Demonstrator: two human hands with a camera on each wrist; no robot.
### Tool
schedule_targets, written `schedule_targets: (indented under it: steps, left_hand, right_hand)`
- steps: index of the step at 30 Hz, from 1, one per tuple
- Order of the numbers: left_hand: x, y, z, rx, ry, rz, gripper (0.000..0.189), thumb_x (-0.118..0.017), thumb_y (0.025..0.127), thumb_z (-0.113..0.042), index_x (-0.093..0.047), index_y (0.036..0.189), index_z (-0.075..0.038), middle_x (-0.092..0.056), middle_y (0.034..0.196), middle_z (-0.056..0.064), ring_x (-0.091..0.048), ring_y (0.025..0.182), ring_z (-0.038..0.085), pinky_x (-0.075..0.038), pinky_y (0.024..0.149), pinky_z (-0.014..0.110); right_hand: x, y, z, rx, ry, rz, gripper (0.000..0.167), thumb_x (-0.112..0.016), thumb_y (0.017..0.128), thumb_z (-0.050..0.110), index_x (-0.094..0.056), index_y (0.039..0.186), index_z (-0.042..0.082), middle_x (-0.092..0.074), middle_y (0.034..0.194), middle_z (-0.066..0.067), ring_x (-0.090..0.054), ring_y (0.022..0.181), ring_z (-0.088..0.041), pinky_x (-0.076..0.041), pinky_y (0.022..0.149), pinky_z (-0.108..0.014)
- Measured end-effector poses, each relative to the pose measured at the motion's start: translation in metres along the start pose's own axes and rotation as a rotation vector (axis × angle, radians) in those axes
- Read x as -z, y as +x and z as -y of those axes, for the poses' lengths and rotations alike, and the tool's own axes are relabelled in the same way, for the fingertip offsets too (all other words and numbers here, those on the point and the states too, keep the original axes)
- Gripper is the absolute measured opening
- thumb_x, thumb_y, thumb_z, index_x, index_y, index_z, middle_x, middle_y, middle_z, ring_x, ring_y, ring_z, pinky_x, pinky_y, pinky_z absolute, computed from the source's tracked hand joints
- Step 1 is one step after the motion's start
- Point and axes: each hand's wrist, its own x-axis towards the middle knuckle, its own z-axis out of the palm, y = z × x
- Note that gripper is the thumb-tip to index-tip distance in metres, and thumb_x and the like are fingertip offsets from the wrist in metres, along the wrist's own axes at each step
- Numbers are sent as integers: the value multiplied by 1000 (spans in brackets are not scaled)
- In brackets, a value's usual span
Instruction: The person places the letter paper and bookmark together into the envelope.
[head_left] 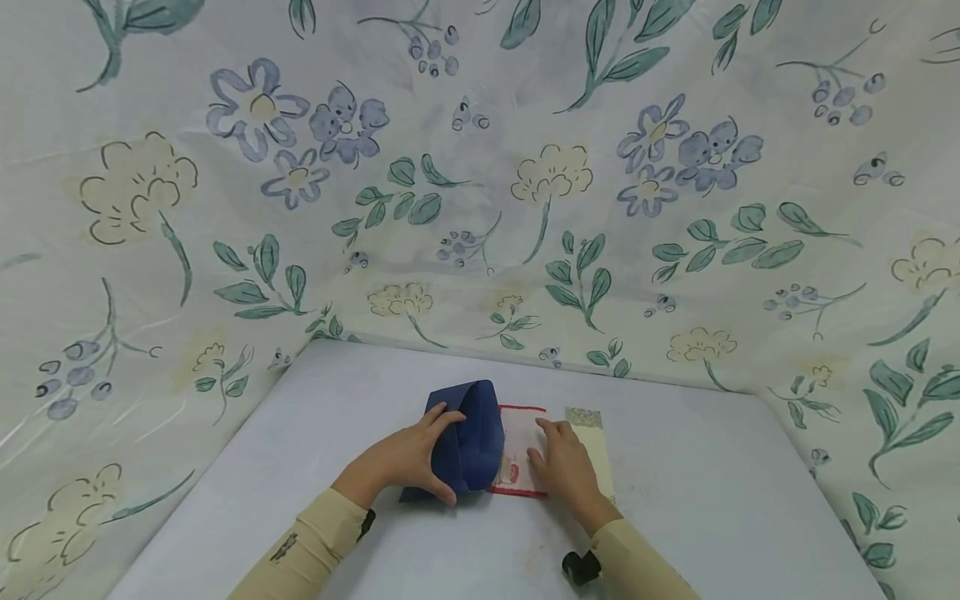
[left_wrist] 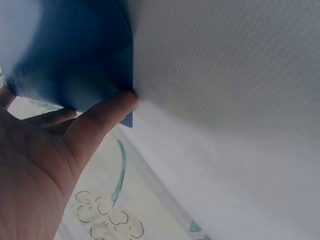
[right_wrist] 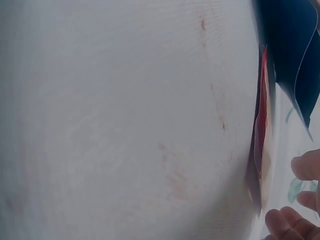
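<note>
A dark blue paper envelope (head_left: pixel 480 437) with its flap raised lies on the white table in the head view. My left hand (head_left: pixel 408 454) holds it by the left side, fingers at the upper part and thumb at the lower edge; the left wrist view shows the thumb against the blue paper (left_wrist: pixel 75 55). Right of the envelope lies a pale pink card (head_left: pixel 521 442) with a red border, its left edge meeting the flap. Over that card's right side my right hand (head_left: pixel 567 467) hovers with relaxed, slightly bent fingers. They hold nothing in the right wrist view.
A cream strip of paper (head_left: pixel 596 454) with a glittery band at its top lies right of the red-bordered card, partly under the right hand. White tabletop (head_left: pixel 705 492) surrounds these papers. Flower-patterned cloth (head_left: pixel 480 208) stands behind and along both sides.
</note>
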Motion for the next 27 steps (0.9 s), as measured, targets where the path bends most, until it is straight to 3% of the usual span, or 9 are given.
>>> schedule_targets:
  steps: [16,27]
  left_hand:
    - [0,0,1,20,9,-4,125,-96,54,-60,-32,156,-26,-18,166,21,-47,134,51,-44,102,64]
    - [2,0,-2,0,17,0,124,-95,56,-61,-31,156,-23,-18,166,22,-47,133,51,-45,102,63]
  right_hand:
    - [-3,0,-4,-11,19,15,62,-77,91,29,-54,145,9,-57,135,-18,-59,123,-33,-48,104,-49]
    - [-5,-1,-6,-2,25,26,65,-75,92,30,-51,146,3,-55,140,-21,-58,126,-35,-46,106,-49]
